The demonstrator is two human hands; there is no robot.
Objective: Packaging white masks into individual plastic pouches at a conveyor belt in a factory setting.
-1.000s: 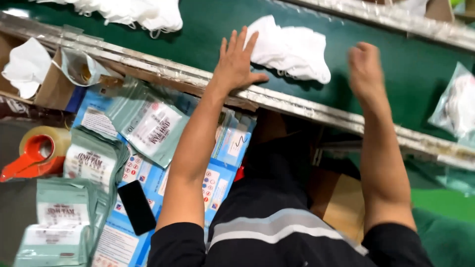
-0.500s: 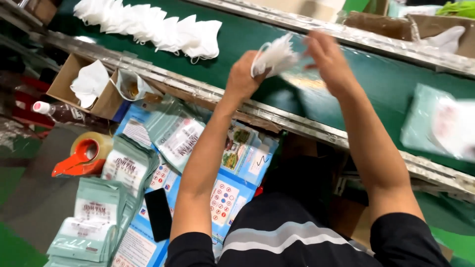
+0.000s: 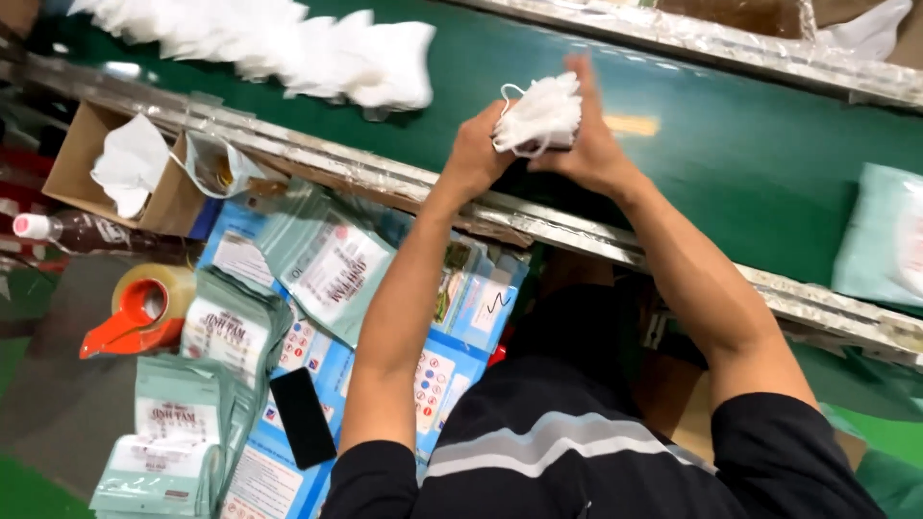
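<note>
Head view, your left hand (image 3: 478,152) and right hand (image 3: 588,144) both up over green conveyor belt (image 3: 731,144), grip clamped on small stack of white face masks (image 3: 538,117) squeezed between them. Stack off belt, held above its near metal rail (image 3: 538,216). Row of loose white masks (image 3: 279,43) farther left on belt, well apart. Below rail: pale green pouches (image 3: 332,264), blue boxes (image 3: 452,360), black phone (image 3: 302,417), tape dispenser (image 3: 144,308), cardboard box (image 3: 72,163). Sealed green pouch (image 3: 880,240) on belt at right edge.
</note>
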